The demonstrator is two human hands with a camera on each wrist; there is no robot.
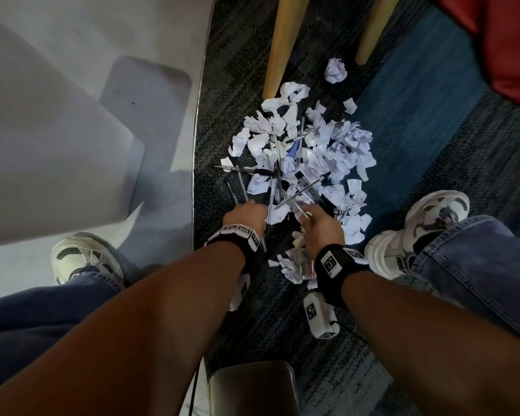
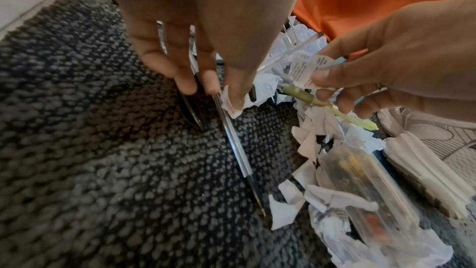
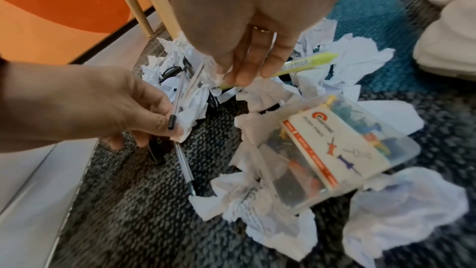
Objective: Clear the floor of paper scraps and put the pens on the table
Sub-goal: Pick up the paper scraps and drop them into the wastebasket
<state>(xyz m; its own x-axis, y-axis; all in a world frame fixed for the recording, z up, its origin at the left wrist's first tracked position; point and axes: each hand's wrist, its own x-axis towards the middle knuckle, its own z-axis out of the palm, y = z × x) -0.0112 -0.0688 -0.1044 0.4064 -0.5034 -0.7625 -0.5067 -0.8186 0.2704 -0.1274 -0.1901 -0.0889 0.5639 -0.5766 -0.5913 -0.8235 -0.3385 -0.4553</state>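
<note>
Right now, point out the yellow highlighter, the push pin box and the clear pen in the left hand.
yellow highlighter (image 3: 306, 62): right wrist view, barrel.
push pin box (image 3: 332, 150): right wrist view, label.
clear pen (image 2: 233, 138): left wrist view, mid barrel.

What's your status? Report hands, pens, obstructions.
Left hand grips clear ballpoint pens. Right hand pinches yellow-green pen. Clear plastic push-pin box sits amid white crumpled paper scraps.

Pens are half buried under paper scraps; the push-pin box is blurred, its small print unreadable; the shoe is cut off at the edge
</note>
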